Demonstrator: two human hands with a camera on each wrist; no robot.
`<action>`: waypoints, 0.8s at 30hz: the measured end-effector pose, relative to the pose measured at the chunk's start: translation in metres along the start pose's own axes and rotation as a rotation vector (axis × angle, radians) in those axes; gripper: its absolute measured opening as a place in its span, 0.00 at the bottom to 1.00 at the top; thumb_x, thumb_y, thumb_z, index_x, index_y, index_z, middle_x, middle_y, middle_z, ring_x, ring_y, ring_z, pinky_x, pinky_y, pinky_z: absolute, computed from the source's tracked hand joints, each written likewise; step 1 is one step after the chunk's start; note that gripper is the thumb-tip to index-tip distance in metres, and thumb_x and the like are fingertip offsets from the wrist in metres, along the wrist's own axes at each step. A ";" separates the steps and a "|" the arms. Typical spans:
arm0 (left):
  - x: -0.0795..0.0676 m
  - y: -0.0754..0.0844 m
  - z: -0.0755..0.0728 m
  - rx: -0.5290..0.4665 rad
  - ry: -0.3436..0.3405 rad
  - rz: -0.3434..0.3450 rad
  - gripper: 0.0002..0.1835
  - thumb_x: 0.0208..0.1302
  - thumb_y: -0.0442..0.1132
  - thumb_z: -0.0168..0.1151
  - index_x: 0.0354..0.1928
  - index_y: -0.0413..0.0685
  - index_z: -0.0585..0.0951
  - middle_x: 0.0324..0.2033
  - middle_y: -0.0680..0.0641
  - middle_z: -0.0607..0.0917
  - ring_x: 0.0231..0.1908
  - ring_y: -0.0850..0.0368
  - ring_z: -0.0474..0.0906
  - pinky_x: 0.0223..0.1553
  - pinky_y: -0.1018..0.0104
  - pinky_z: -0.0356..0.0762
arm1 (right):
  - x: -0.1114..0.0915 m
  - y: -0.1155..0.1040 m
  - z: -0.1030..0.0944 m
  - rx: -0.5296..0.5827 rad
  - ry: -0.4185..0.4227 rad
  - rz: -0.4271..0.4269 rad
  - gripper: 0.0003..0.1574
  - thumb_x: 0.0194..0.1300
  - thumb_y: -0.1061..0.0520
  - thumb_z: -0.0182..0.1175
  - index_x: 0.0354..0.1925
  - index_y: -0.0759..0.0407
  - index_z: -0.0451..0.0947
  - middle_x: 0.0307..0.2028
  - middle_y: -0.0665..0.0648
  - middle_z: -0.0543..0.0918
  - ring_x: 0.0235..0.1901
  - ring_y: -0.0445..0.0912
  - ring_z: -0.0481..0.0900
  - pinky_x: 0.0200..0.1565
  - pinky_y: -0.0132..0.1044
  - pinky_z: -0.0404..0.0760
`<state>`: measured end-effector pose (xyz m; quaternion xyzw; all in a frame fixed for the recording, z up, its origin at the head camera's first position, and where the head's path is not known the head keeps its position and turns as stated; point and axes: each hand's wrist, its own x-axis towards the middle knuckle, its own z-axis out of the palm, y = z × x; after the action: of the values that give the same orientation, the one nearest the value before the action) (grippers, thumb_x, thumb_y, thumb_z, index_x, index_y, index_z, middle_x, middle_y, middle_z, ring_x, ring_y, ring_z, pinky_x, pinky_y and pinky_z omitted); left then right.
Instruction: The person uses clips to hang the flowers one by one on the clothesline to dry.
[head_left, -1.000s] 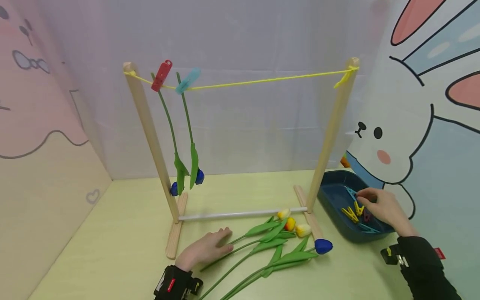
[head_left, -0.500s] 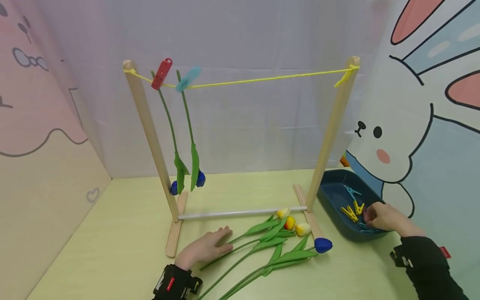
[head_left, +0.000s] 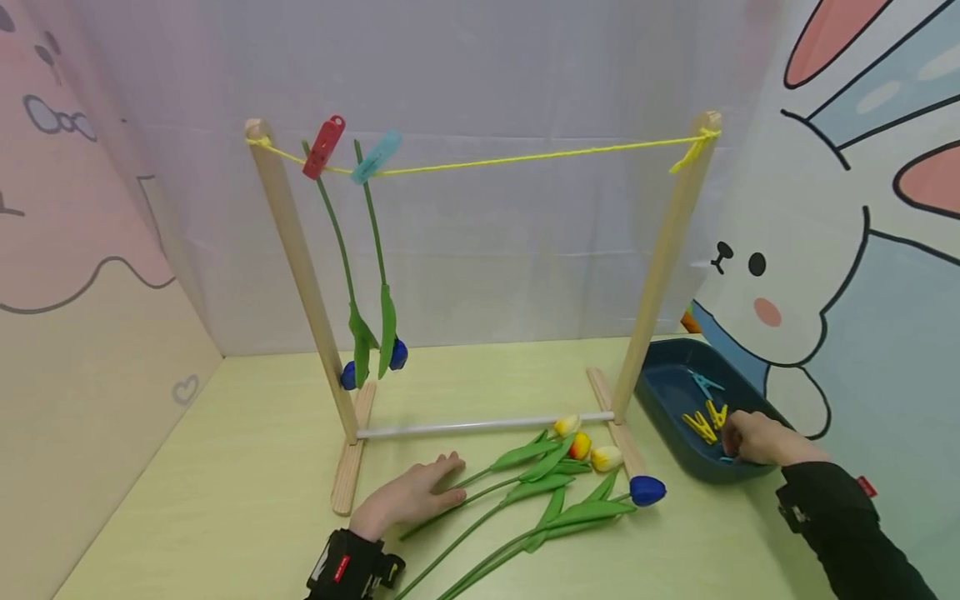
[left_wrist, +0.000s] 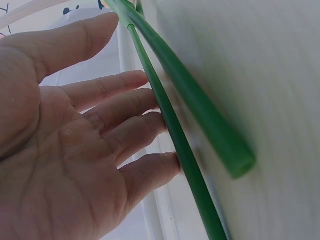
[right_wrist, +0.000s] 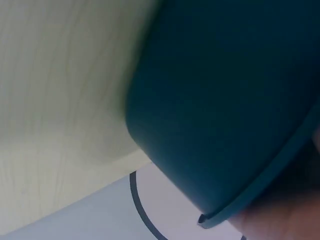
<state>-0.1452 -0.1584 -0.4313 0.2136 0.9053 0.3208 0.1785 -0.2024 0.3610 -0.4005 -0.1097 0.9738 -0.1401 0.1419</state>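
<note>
My left hand (head_left: 411, 498) lies with fingers extended by the stems of several artificial tulips (head_left: 551, 527) on the table. In the left wrist view, its fingertips meet the edge of a green stem (left_wrist: 172, 122) without curling round it; whether they touch cannot be told. My right hand (head_left: 761, 437) reaches down into a dark blue bin (head_left: 660, 417), fingers bent and tips hidden. Beside it in the bin lie yellow clothespins (head_left: 699, 428) and a light blue clothespin (head_left: 705, 384). Whether the fingers pinch anything is hidden; the right wrist view shows mostly the bin's outer wall (right_wrist: 215, 110).
A wooden frame with a left post (head_left: 303, 283) and right post (head_left: 667, 275) carries a yellow string (head_left: 525, 157). A red clothespin (head_left: 324, 148) and a light blue clothespin (head_left: 377, 157) hold two blue tulips upside down. A white rod (head_left: 480, 428) joins the feet.
My right hand has moved from the light blue clothespin toward the bin's near side, now covering the dark red clothespin seen earlier. The left hand stays where it was.
</note>
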 end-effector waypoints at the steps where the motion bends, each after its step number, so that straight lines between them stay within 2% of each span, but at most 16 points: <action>1: 0.000 0.000 0.000 0.002 0.000 0.001 0.32 0.74 0.48 0.57 0.72 0.37 0.67 0.74 0.30 0.64 0.74 0.30 0.59 0.73 0.32 0.55 | 0.000 0.000 0.001 0.002 0.014 -0.003 0.09 0.60 0.74 0.62 0.31 0.62 0.75 0.29 0.54 0.78 0.29 0.46 0.71 0.31 0.38 0.73; 5: 0.001 0.001 0.000 0.005 0.000 0.005 0.32 0.74 0.48 0.57 0.72 0.37 0.67 0.73 0.30 0.64 0.74 0.29 0.60 0.73 0.32 0.56 | 0.001 0.003 0.003 -0.003 0.064 -0.033 0.09 0.57 0.73 0.65 0.30 0.62 0.77 0.28 0.54 0.79 0.28 0.45 0.71 0.30 0.37 0.73; 10: 0.000 0.001 0.000 0.005 0.000 0.004 0.32 0.74 0.48 0.57 0.72 0.36 0.67 0.74 0.30 0.64 0.74 0.29 0.59 0.73 0.31 0.56 | 0.002 0.006 0.003 -0.015 0.096 -0.048 0.08 0.55 0.73 0.67 0.31 0.64 0.80 0.29 0.55 0.81 0.28 0.45 0.76 0.30 0.39 0.79; 13: 0.000 0.001 0.000 0.002 -0.003 0.003 0.32 0.74 0.48 0.57 0.72 0.36 0.67 0.74 0.30 0.63 0.74 0.29 0.59 0.73 0.32 0.56 | 0.002 0.006 0.002 -0.039 0.120 -0.071 0.06 0.56 0.69 0.70 0.33 0.66 0.81 0.29 0.57 0.82 0.28 0.46 0.78 0.30 0.41 0.81; 15: -0.001 0.002 0.000 -0.001 -0.003 0.005 0.32 0.74 0.48 0.58 0.72 0.36 0.67 0.74 0.30 0.63 0.74 0.30 0.59 0.73 0.33 0.56 | 0.002 0.005 0.001 -0.045 0.150 -0.077 0.05 0.57 0.66 0.70 0.32 0.66 0.82 0.27 0.55 0.82 0.26 0.45 0.76 0.29 0.40 0.79; 20: 0.000 0.003 0.000 -0.004 -0.001 0.010 0.32 0.74 0.47 0.58 0.72 0.35 0.67 0.73 0.29 0.63 0.74 0.30 0.59 0.73 0.33 0.57 | -0.002 -0.004 -0.001 -0.024 0.307 -0.090 0.10 0.65 0.59 0.66 0.27 0.60 0.81 0.21 0.50 0.77 0.20 0.39 0.66 0.25 0.34 0.66; 24: -0.001 0.004 0.000 -0.006 0.001 0.007 0.32 0.74 0.47 0.58 0.71 0.35 0.67 0.73 0.29 0.63 0.74 0.30 0.59 0.73 0.33 0.57 | -0.002 -0.014 0.000 0.083 0.510 -0.077 0.15 0.71 0.53 0.62 0.31 0.62 0.81 0.22 0.52 0.78 0.21 0.39 0.67 0.28 0.35 0.67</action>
<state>-0.1432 -0.1565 -0.4288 0.2162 0.9037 0.3241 0.1777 -0.1985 0.3486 -0.3955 -0.1017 0.9666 -0.2085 -0.1090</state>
